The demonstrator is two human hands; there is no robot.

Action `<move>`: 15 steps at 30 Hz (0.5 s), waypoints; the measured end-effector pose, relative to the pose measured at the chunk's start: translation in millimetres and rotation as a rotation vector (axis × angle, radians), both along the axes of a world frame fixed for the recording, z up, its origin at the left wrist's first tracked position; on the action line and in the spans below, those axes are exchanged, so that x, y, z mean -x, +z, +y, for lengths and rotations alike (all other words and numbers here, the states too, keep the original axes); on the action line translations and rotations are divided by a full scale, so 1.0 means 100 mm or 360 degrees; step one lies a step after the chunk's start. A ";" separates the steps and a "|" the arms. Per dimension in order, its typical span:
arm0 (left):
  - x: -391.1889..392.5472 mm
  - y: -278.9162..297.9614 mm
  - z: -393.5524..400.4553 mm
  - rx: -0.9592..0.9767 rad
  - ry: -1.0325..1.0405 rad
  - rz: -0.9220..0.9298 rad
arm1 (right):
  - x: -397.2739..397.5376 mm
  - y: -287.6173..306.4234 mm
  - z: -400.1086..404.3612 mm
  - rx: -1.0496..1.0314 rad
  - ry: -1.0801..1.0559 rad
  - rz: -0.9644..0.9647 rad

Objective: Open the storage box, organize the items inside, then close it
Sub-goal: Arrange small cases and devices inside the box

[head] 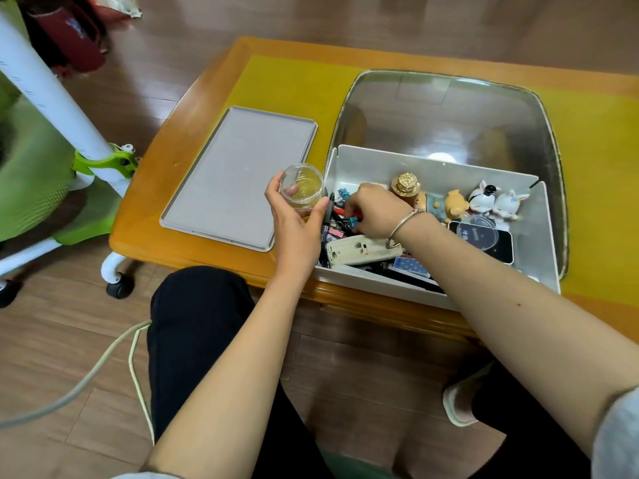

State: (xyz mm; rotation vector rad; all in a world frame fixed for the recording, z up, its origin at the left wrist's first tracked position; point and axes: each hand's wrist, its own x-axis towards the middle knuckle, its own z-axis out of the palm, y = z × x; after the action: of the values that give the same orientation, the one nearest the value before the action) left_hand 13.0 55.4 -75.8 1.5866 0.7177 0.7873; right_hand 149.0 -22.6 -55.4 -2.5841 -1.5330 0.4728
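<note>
The white storage box (pixel 377 160) stands open on the table, its clear lid (pixel 446 108) swung up behind it. Inside lie a white remote (pixel 359 249), small toy figures (pixel 484 202), a gold-capped bottle (pixel 405 185), a round clear lid (pixel 477 231) on a phone, pens and binder clips. My left hand (pixel 297 223) grips a small clear jar (pixel 301 186) just left of the box. My right hand (pixel 375 210) reaches into the box's left part, fingers curled down among the clips and a red-handled tool; what it pinches is hidden.
A grey flat tray (pixel 238 178) lies left of the box on the wooden table (pixel 162 188) with its yellow mat (pixel 297 84). A green and white chair (pixel 52 160) stands at the left. My knees are below the table edge, a cable beside them.
</note>
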 end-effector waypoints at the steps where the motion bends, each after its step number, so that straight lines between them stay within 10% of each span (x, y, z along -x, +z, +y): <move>1: 0.00 0.00 0.00 -0.0009 0.0007 0.0004 | -0.01 0.00 -0.02 -0.0015 -0.0004 0.0003; 8: 0.01 0.02 -0.02 0.0000 0.0003 -0.0012 | 0.01 0.08 -0.14 -0.0469 -0.0190 0.0128; 15: 0.03 0.02 -0.03 -0.0014 -0.0005 -0.0049 | 0.16 0.02 0.01 -0.0202 -0.0017 0.0162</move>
State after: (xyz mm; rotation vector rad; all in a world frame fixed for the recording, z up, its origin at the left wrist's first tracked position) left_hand 10.1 52.3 -74.0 1.5804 0.6901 0.8116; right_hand 133.0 -21.6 -53.8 -2.4329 -1.4662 0.4815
